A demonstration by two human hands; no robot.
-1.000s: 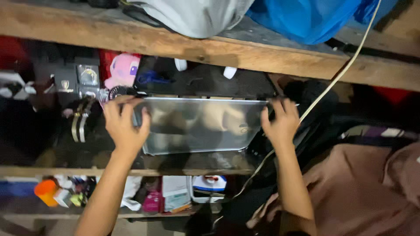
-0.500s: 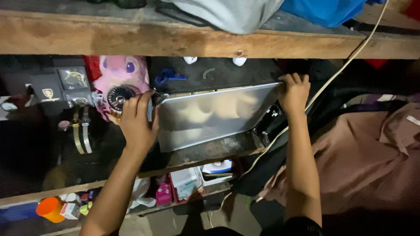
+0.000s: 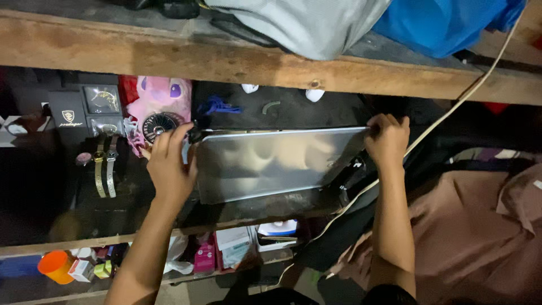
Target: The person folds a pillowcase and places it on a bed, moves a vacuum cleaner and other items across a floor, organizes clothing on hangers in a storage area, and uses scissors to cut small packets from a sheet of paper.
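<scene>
both hands, left hand (image 3: 168, 164) and right hand (image 3: 387, 138), clamp the ends of the silver laptop (image 3: 271, 164), which looks stiff, smooth, slippery and fragile.

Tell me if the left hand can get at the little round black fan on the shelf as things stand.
Probably yes. The fan sits just beyond the fingertips of the left hand, with nothing between them. But that hand grips the left edge of the laptop, so it would have to let go first.
</scene>
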